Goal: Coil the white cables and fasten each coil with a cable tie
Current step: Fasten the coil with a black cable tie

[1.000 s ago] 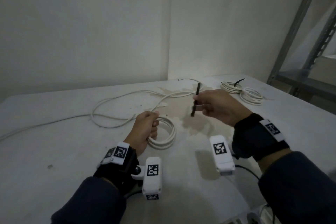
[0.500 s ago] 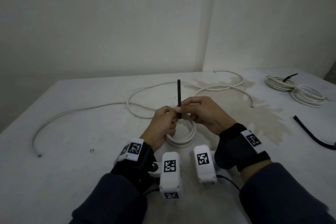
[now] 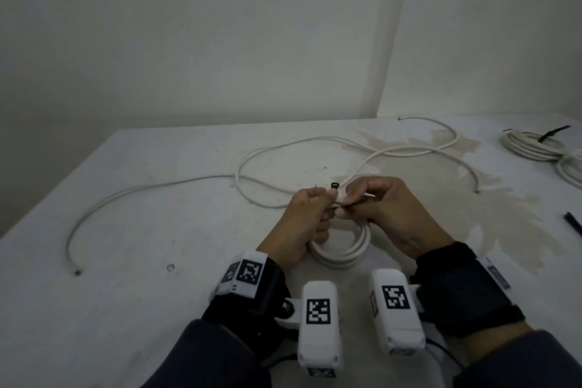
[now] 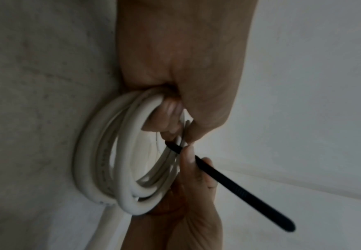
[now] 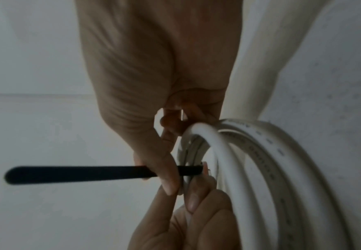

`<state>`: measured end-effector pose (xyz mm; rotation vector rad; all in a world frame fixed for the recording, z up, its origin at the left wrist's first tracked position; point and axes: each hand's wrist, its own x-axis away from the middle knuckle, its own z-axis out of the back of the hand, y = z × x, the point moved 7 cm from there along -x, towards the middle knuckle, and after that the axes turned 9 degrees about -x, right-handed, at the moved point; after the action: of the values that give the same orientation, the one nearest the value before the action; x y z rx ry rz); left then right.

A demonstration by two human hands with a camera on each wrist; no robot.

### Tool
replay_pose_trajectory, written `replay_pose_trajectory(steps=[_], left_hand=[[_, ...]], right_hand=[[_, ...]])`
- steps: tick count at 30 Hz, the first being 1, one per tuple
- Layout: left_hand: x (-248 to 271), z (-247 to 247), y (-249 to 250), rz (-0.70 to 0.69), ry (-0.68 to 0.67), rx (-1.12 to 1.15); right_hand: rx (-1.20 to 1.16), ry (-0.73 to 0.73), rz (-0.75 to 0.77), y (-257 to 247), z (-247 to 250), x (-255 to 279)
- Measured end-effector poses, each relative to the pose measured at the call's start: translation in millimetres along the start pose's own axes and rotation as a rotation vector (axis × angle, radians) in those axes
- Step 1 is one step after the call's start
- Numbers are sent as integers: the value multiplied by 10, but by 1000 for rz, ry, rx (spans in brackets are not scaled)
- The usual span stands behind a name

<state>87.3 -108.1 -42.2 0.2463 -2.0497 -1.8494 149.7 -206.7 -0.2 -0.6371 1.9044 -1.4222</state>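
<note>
On the white table (image 3: 157,230) my left hand (image 3: 310,214) grips a small coil of white cable (image 3: 343,253) by its far side, lifting that side. My right hand (image 3: 382,205) is close against it and pinches a black cable tie (image 3: 334,186), whose head shows just above the fingers. In the left wrist view the tie (image 4: 239,189) crosses the coil's strands (image 4: 123,162) at the pinch, its free end pointing away. The right wrist view shows my thumb and finger on the tie (image 5: 78,174) beside the coil (image 5: 250,160).
The uncoiled length of the white cable (image 3: 252,161) loops across the table behind my hands and runs off to the left. Two tied coils (image 3: 535,148) lie at the far right. Another black tie (image 3: 573,225) lies at the right edge. Walls close the back.
My right hand brought the tie from the right over to my left hand at the coil. The tie stood upright half a second ago; now it lies low across the coil's strands.
</note>
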Motion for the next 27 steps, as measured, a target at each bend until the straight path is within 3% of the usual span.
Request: replay_pose_trajectory(steps=[9,20,27], left_hand=[[25,48,21,-31,78,25],[56,106,77,-76,145,6],[80,65,117,-105,109,3]], right_hand=[[74,-72,-39,63,-32,5],[88,136,-32,-62,48,27],[135,104,-50,-43,49,8]])
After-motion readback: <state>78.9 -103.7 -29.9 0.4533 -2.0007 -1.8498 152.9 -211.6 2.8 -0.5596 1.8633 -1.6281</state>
